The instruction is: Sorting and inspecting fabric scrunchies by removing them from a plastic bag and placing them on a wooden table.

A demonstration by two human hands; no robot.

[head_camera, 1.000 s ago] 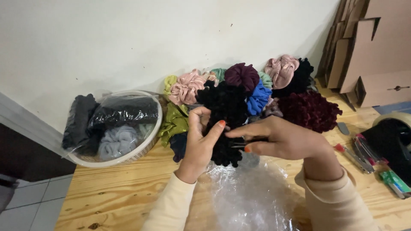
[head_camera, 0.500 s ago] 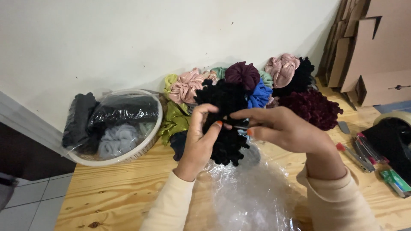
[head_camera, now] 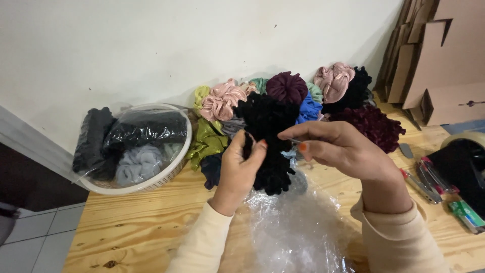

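My left hand (head_camera: 238,164) grips a bunch of black velvet scrunchies (head_camera: 269,132), held up above the wooden table (head_camera: 139,227). My right hand (head_camera: 337,147) pinches the same bunch from the right with thumb and forefinger. Below both hands lies a clear plastic bag (head_camera: 298,227), crumpled on the table. Behind the bunch, against the wall, sits a pile of coloured scrunchies (head_camera: 288,93) in pink, maroon, blue, green and olive.
A white basket (head_camera: 178,161) at the left holds bagged black and grey scrunchies. Cardboard boxes (head_camera: 444,65) lean at the back right. A tape dispenser (head_camera: 465,156), pens and a cutter (head_camera: 429,179) lie at the right. The table's left edge drops to tiled floor.
Both hands have shifted slightly on the black bunch; my right hand rose from low on it to pinching near its middle. The bunch stays held above the bag.
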